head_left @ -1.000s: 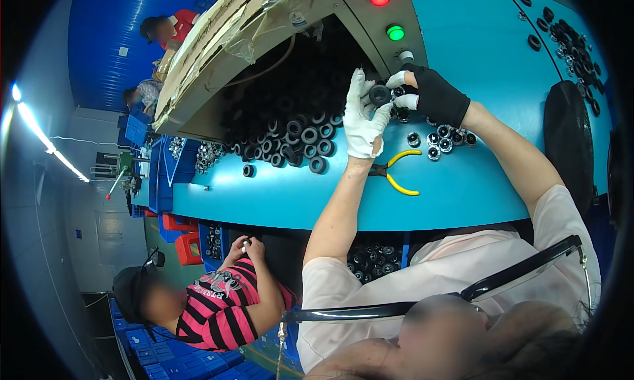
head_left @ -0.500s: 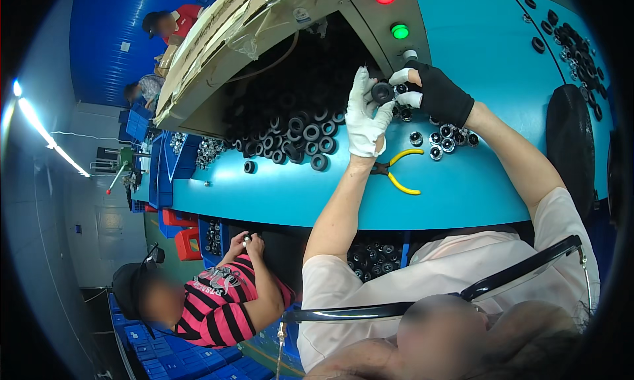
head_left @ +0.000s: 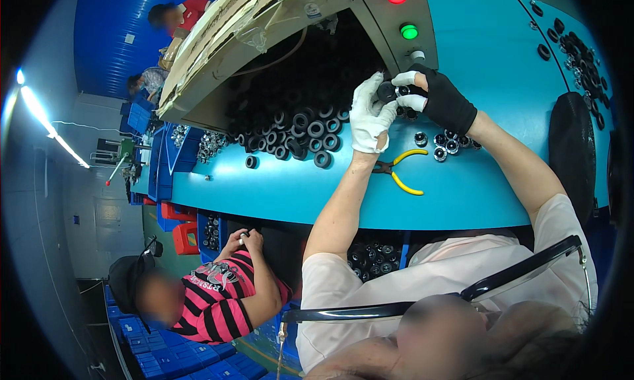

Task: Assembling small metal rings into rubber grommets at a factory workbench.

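Note:
My left hand (head_left: 370,119), in a white glove, is closed around a black ring (head_left: 386,91) like a small tyre. Close beside it, my right hand (head_left: 444,102), in a black glove with white-covered fingertips, pinches a small round chrome-and-black part (head_left: 402,90). The two pieces are next to each other; whether they touch is hard to tell. Below the right hand, several similar chrome parts (head_left: 440,153) lie on the blue table (head_left: 297,198). Yellow-handled pliers (head_left: 404,174) rest near my left wrist, with their handles spread.
A heap of black rings (head_left: 300,125) spills from a grey machine housing (head_left: 396,23) with red and green lamps. More rings and chrome parts (head_left: 581,59) lie at the far right. A black cushion-like object (head_left: 571,149) stands near my right arm. A co-worker (head_left: 218,287) sits at the left.
The whole view has shifted slightly. My hands stay together, and the black ring has turned in the left fingers, its face less toward me.

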`<state>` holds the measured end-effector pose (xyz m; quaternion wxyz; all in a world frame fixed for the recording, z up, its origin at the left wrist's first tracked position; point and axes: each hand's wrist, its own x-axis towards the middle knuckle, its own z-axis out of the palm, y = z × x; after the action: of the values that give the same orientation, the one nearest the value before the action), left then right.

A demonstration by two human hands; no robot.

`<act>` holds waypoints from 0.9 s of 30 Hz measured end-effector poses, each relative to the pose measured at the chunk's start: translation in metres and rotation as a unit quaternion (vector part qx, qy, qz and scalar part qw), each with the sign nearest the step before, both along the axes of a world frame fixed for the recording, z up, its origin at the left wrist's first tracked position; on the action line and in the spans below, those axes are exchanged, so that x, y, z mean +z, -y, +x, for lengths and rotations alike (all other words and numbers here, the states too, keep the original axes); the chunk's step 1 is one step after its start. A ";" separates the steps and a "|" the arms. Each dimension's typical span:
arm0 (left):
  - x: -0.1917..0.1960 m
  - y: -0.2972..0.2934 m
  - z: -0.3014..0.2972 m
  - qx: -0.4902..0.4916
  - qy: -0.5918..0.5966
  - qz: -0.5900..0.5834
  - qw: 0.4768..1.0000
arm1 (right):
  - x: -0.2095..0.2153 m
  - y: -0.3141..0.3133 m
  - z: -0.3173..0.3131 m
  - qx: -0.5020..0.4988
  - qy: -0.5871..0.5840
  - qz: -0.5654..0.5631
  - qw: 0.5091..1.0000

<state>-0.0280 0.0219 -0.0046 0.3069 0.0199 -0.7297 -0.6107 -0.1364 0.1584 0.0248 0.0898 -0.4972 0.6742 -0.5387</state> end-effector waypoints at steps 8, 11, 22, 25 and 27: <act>0.001 -0.003 -0.001 -0.046 0.045 0.108 0.992 | 0.002 0.000 0.002 -0.015 -0.021 -0.058 0.998; -0.002 -0.004 -0.002 -0.068 0.057 0.136 0.987 | -0.002 0.002 0.004 -0.016 -0.068 -0.058 0.996; 0.015 -0.007 0.001 -0.163 0.104 0.319 0.928 | -0.015 0.005 -0.001 0.013 -0.141 -0.113 0.983; 0.021 -0.008 0.003 -0.253 0.054 0.343 0.903 | -0.012 0.004 -0.002 0.031 -0.135 -0.124 0.983; 0.022 -0.010 0.005 -0.138 0.100 0.363 0.916 | -0.011 0.005 0.001 0.036 -0.123 -0.095 0.987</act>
<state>-0.0231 0.0321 0.0170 0.1166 0.0901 -0.4798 -0.8649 -0.1351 0.1534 0.0133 -0.0224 -0.5899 0.6077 -0.5313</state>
